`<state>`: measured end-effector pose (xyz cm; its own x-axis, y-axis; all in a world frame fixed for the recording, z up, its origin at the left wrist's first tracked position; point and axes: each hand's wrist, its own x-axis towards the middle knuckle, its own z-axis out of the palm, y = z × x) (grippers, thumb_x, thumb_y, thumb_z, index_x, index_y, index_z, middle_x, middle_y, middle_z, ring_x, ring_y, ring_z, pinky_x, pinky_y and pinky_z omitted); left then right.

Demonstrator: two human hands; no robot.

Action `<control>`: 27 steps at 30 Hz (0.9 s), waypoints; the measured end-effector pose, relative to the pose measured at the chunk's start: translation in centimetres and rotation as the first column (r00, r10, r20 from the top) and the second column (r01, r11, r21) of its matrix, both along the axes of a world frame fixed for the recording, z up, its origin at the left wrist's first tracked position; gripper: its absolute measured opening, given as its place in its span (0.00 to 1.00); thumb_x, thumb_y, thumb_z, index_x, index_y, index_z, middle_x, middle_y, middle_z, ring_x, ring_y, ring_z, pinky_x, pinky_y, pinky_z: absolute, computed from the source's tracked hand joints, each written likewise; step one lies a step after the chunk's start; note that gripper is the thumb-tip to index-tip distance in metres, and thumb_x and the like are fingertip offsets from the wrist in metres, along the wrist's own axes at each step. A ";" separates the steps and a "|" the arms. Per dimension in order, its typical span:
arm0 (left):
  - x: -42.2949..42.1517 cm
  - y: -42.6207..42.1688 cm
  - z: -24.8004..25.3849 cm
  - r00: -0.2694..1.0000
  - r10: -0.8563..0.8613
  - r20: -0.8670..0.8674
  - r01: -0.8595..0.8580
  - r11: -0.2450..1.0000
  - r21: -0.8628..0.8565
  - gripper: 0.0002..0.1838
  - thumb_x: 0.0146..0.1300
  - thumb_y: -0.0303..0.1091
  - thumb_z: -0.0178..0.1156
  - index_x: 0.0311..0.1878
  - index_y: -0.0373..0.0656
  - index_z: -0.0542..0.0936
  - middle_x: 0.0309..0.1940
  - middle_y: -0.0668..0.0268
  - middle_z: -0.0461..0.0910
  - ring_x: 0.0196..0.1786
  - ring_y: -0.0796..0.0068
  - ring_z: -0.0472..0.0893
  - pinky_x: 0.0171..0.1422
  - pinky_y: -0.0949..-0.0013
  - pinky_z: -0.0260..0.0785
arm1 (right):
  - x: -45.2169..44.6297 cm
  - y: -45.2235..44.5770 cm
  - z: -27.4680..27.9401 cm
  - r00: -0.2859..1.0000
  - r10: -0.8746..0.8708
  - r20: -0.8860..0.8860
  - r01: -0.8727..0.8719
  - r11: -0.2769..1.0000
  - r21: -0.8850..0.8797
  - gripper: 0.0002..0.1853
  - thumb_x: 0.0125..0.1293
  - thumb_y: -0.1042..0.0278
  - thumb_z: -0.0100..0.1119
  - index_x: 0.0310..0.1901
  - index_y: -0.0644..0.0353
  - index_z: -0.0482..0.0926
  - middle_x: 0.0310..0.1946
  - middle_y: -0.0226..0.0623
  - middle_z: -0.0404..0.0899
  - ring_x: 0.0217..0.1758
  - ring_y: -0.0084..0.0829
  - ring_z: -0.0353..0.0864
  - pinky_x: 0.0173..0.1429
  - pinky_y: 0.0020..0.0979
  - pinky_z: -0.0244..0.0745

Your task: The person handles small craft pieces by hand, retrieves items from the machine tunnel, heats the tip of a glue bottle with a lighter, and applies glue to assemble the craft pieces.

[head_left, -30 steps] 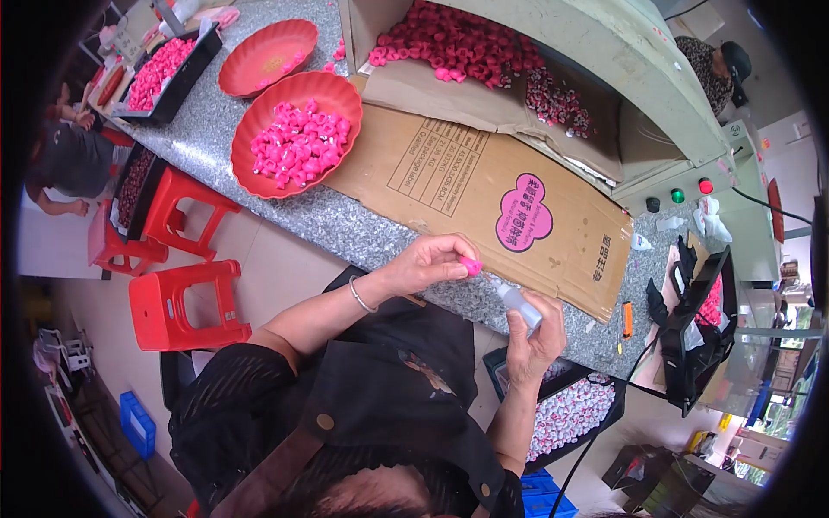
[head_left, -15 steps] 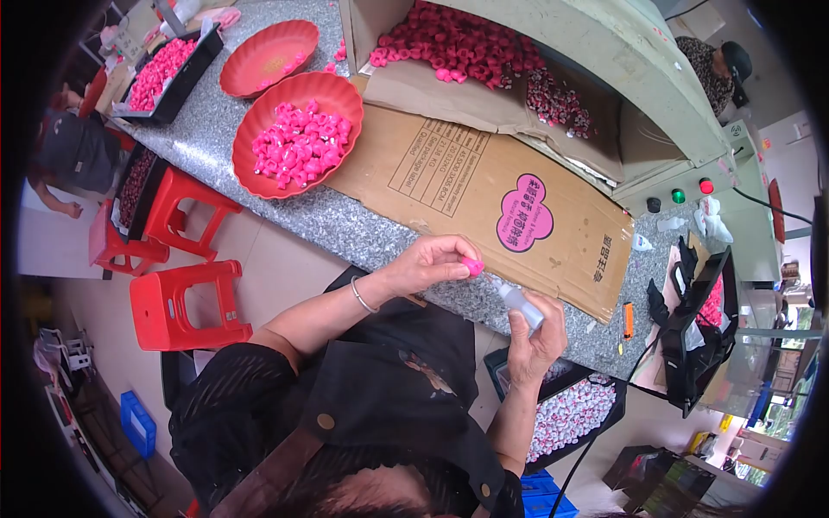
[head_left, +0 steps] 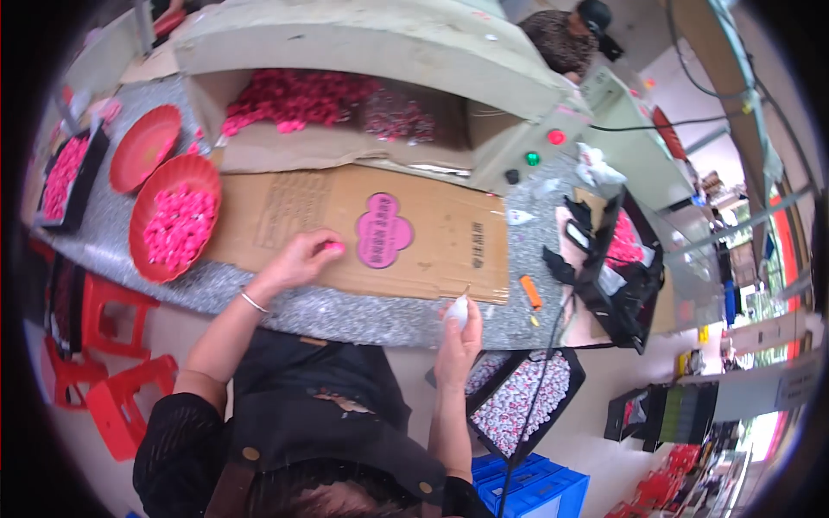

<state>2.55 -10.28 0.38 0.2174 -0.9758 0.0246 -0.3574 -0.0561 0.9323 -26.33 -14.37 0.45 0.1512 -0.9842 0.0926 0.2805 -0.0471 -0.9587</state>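
Observation:
My left hand point(head_left: 299, 262), with a bangle at the wrist, pinches a small bright pink piece point(head_left: 335, 247) over the cardboard sheet point(head_left: 337, 207). Near the counter's front edge, my right hand point(head_left: 460, 341) is wrapped round a small whitish squeeze bottle point(head_left: 458, 309), whose thin nozzle points upward. The hands are well apart, and the bottle does not touch the pink piece. To the left of my left hand stands a red fluted bowl point(head_left: 142, 216) holding many similar pink pieces.
Behind the cardboard, a pale hooded box point(head_left: 363, 43) shelters heaps of pink pieces point(head_left: 294, 102). Another red bowl point(head_left: 125, 164) is at left. An orange tool point(head_left: 530, 293) and a black tray point(head_left: 635, 315) lie at right. Below the counter sits a bin of whitish pieces point(head_left: 522, 401). Another person point(head_left: 561, 39) is behind.
My hands have drawn apart: the left moved leftward with the pink piece, away from the bottle in my right hand. The bottle now points more upright. The whole view has turned and shifted.

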 end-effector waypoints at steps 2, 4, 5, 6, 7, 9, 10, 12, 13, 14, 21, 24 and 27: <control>0.8 -0.8 0.9 0.965 -0.063 0.255 0.056 0.998 0.034 0.10 0.59 0.30 0.61 0.42 0.36 0.79 0.35 0.61 0.78 0.37 0.69 0.76 0.43 0.67 0.70 | -1.6 -0.5 -0.2 0.999 -0.045 -0.018 0.045 0.999 0.021 0.21 0.66 0.72 0.53 0.59 0.66 0.63 0.47 0.39 0.74 0.45 0.28 0.76 0.52 0.32 0.72; 1.5 -1.1 0.4 0.919 -0.034 0.394 0.065 0.996 -0.066 0.10 0.58 0.30 0.62 0.42 0.36 0.79 0.38 0.58 0.77 0.41 0.62 0.76 0.46 0.63 0.70 | -3.3 -1.0 -0.9 0.997 -0.075 -0.007 0.075 0.997 0.020 0.22 0.67 0.71 0.53 0.61 0.66 0.62 0.47 0.40 0.74 0.46 0.28 0.76 0.53 0.32 0.72; 1.4 -1.5 0.4 0.888 -0.010 0.459 0.070 0.991 -0.114 0.11 0.57 0.30 0.62 0.41 0.37 0.79 0.39 0.56 0.76 0.42 0.59 0.76 0.47 0.62 0.69 | -4.1 -1.4 -1.2 0.995 -0.101 0.016 0.100 0.995 0.019 0.22 0.67 0.71 0.53 0.61 0.65 0.62 0.47 0.40 0.74 0.46 0.29 0.76 0.53 0.32 0.72; 0.8 -1.9 1.6 0.837 0.074 0.542 0.034 0.982 -0.186 0.11 0.57 0.31 0.62 0.42 0.37 0.79 0.40 0.56 0.76 0.44 0.58 0.76 0.48 0.61 0.69 | -4.8 -1.7 -1.7 0.991 -0.124 0.039 0.123 0.992 0.022 0.22 0.67 0.71 0.53 0.61 0.65 0.62 0.47 0.41 0.74 0.46 0.29 0.77 0.54 0.33 0.72; 0.0 -2.2 3.5 0.774 0.160 0.613 0.004 0.966 -0.258 0.11 0.57 0.31 0.61 0.42 0.37 0.79 0.41 0.56 0.76 0.45 0.57 0.75 0.50 0.60 0.69 | -5.5 -1.8 -2.1 0.987 -0.146 0.063 0.144 0.989 0.029 0.22 0.67 0.71 0.53 0.61 0.65 0.62 0.48 0.41 0.74 0.46 0.30 0.77 0.54 0.33 0.73; -2.2 -3.8 5.3 0.723 0.215 0.657 0.047 0.933 -0.357 0.11 0.57 0.32 0.61 0.42 0.38 0.79 0.41 0.56 0.75 0.46 0.55 0.75 0.51 0.59 0.69 | -6.6 -2.2 -2.8 0.981 -0.171 0.095 0.169 0.985 0.024 0.22 0.68 0.70 0.53 0.61 0.65 0.61 0.48 0.42 0.74 0.46 0.31 0.77 0.54 0.34 0.73; -3.5 -5.0 5.9 0.743 0.181 0.644 0.109 0.917 -0.384 0.11 0.57 0.32 0.61 0.42 0.38 0.79 0.40 0.56 0.75 0.46 0.55 0.75 0.51 0.59 0.69 | -6.8 -2.6 -2.9 0.978 -0.177 0.112 0.176 0.984 0.017 0.22 0.68 0.70 0.53 0.61 0.65 0.61 0.48 0.43 0.74 0.46 0.31 0.77 0.55 0.34 0.73; -6.8 -7.6 6.7 0.794 -0.010 0.608 0.260 0.909 -0.325 0.12 0.57 0.32 0.60 0.43 0.39 0.79 0.38 0.56 0.75 0.46 0.55 0.75 0.51 0.58 0.69 | -7.3 -3.2 -3.1 0.980 -0.179 0.092 0.179 0.984 0.008 0.22 0.68 0.70 0.52 0.61 0.65 0.61 0.48 0.43 0.74 0.47 0.32 0.77 0.55 0.35 0.72; -8.7 -9.4 6.7 0.806 -0.160 0.569 0.352 0.904 -0.244 0.12 0.58 0.32 0.59 0.43 0.39 0.78 0.38 0.55 0.75 0.46 0.54 0.75 0.51 0.57 0.69 | -7.4 -3.4 -3.0 0.980 -0.181 0.080 0.182 0.983 0.006 0.22 0.68 0.70 0.52 0.61 0.65 0.61 0.48 0.43 0.74 0.47 0.32 0.78 0.56 0.35 0.72; -10.5 -11.6 6.6 0.780 -0.225 0.584 0.411 0.888 -0.207 0.10 0.59 0.31 0.58 0.42 0.38 0.78 0.39 0.55 0.75 0.47 0.55 0.75 0.52 0.57 0.68 | -7.5 -3.6 -2.7 0.984 -0.174 0.044 0.174 0.985 0.005 0.22 0.68 0.70 0.52 0.61 0.66 0.61 0.48 0.44 0.74 0.47 0.33 0.78 0.55 0.35 0.73; -20.7 -29.7 -0.1 0.690 -0.110 0.715 0.402 0.880 -0.253 0.17 0.61 0.32 0.55 0.52 0.38 0.71 0.46 0.54 0.72 0.54 0.52 0.71 0.56 0.55 0.66 | -8.3 -0.7 -1.6 0.978 -0.168 -0.126 0.173 0.984 0.033 0.19 0.67 0.74 0.51 0.58 0.68 0.64 0.48 0.46 0.75 0.47 0.34 0.79 0.54 0.34 0.74; -23.2 -33.1 -2.2 0.699 0.066 0.712 0.230 0.922 -0.310 0.09 0.55 0.25 0.54 0.39 0.37 0.78 0.43 0.56 0.74 0.52 0.57 0.73 0.54 0.56 0.68 | -8.9 1.4 -1.8 0.974 -0.186 -0.132 0.193 0.980 0.044 0.19 0.66 0.76 0.52 0.57 0.68 0.64 0.48 0.46 0.75 0.48 0.34 0.79 0.55 0.34 0.74; -23.5 -34.3 -2.3 0.587 -0.113 0.802 0.303 0.949 -0.088 0.10 0.53 0.25 0.55 0.39 0.38 0.79 0.45 0.56 0.74 0.52 0.58 0.73 0.56 0.56 0.68 | -9.6 1.6 -2.0 0.970 -0.203 -0.131 0.208 0.978 0.026 0.18 0.66 0.78 0.52 0.57 0.68 0.65 0.48 0.46 0.75 0.49 0.34 0.79 0.57 0.35 0.73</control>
<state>-20.90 -44.58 -1.89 -0.1863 -0.9434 0.2743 -0.9269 0.2614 0.2692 -35.97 -12.78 -1.52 -0.0466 -0.9978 0.0462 0.1447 -0.0525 -0.9881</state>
